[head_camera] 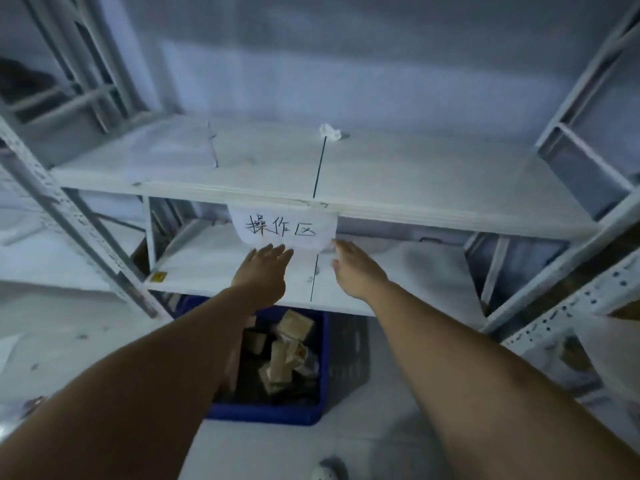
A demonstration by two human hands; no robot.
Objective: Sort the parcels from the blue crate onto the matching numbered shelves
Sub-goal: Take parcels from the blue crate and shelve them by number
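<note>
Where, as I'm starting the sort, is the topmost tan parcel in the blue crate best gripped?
Likely grip the tan parcel across its side edges, from above and the near side: it tops the pile; the lower shelf overhangs the blue crate behind it.

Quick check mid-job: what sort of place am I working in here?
Probably a storeroom or parcel-sorting area: white metal shelving, a handwritten paper sign hanging from a shelf edge, and a blue crate of brown parcels on the floor below.
</note>
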